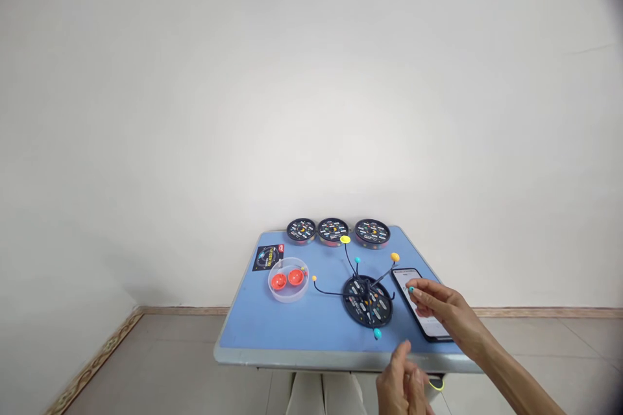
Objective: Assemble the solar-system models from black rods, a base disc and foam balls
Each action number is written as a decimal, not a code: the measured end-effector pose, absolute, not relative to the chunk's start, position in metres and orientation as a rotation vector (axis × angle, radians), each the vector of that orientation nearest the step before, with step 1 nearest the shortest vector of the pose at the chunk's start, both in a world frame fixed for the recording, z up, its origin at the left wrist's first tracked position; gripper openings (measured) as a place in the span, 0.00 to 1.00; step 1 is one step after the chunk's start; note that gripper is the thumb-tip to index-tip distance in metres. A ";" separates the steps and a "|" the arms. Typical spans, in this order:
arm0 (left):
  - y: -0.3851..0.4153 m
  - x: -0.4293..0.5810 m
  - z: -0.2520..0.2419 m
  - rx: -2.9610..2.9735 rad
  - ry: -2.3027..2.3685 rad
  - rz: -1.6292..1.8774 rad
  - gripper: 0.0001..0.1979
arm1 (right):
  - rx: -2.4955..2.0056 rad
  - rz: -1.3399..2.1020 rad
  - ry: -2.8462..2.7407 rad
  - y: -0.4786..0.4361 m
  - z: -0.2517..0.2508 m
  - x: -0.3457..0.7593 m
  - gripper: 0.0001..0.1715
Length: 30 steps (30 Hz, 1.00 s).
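Observation:
Between the thumb and fingertips of my right hand point(445, 308) is a small teal ball point(411, 289), held above the phone. At the table's front edge, my left hand point(403, 381) is empty, its index finger stretched out and the other fingers partly bent. A solar system model stands nearby: a round black printed base point(357, 312) with thin black arms. The arms carry a yellow piece point(345, 240), an orange ball point(395, 257), a small teal ball point(357, 260), a small orange ball point(314, 279) and a teal ball point(377, 334). One short arm tip point(393, 296) on the right is bare.
A phone point(440, 338) lies under my right hand. Left on the blue table point(272, 331) sits a clear round tray point(289, 299) with two red half-shells point(295, 277) and small bits. A black card point(267, 258) lies behind it. Three round black-topped boxes point(372, 232) line the wall side.

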<state>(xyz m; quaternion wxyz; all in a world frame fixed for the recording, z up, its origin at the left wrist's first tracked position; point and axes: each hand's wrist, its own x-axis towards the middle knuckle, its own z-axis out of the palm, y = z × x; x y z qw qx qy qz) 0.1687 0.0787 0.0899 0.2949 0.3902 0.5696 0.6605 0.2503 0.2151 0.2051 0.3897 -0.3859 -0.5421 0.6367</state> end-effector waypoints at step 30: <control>0.160 0.165 0.147 0.853 1.524 1.877 0.34 | -1.030 1.435 -1.905 0.237 0.204 0.238 0.24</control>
